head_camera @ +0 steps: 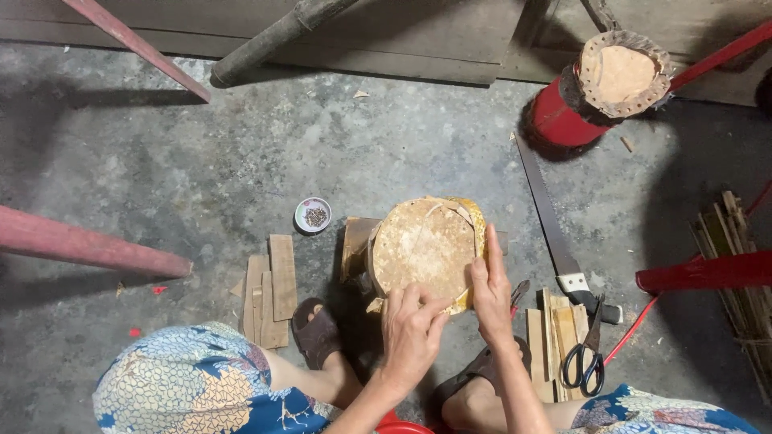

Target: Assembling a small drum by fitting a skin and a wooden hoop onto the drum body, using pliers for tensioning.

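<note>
The small drum point(426, 251) sits on the concrete floor point(201, 161) between the person's feet, propped on a wooden block point(355, 241) that shows at its left. A pale, stiff skin is stretched over its round top, with loose yellowish edges curling past the rim on the far and right sides. I would judge it light enough to shift with one hand. The skin looks dry and hard rather than soft, and the thin overhanging edge seems the part most likely to crack or tear. The rim and the side wall look like the safe places to hold it, not the flat of the skin.

The left hand point(412, 331) rests on the near edge of the drum, fingers curled loosely with the tips pressing on the skin. I cannot tell whether it pinches anything small. The right hand point(492, 285) lies flat and open along the right rim, fingers straight and together, pointing away and bracing the edge.

Just right of that hand are thin wooden slats point(553, 333) with black-handled scissors point(585, 362) on them, and a long saw point(555, 233) running away to the far right. To the left lie more flat wood pieces point(272, 289) and a small bowl point(313, 214) of dark bits. At the far right stands a red drum point(599, 88) with a laced skin.
</note>
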